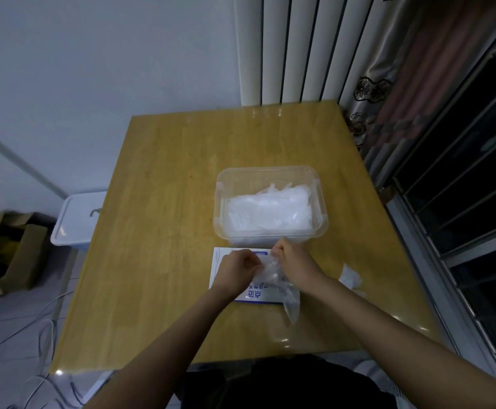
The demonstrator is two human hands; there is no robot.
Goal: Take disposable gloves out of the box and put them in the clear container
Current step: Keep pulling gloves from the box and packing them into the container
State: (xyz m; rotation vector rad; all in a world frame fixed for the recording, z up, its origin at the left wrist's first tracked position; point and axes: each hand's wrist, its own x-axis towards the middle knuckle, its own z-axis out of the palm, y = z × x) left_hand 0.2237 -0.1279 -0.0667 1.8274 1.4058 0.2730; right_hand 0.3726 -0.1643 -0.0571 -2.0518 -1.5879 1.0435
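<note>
My left hand (238,268) and right hand (292,261), fingers curled, pinch a filmy glove (282,286) over the box (221,261), just short of the clear container (270,170); it looks weightless, limp and clingy, so I judge a bunched pinch holds best.

There is one wooden table (167,202). On it stand one clear container (221,202) and one flat white-and-blue box (221,261). The hands are two, the left hand (236,268) and the right hand (292,261), and they pinch one thin glove (279,281) between them. In the container lies one heap of gloves (270,208); its pieces cannot be counted. One crumpled clear piece (350,276) lies loose at the right. On the floor at the left are one white lidded bin (77,219) and cardboard boxes (19,252), it seems two
</note>
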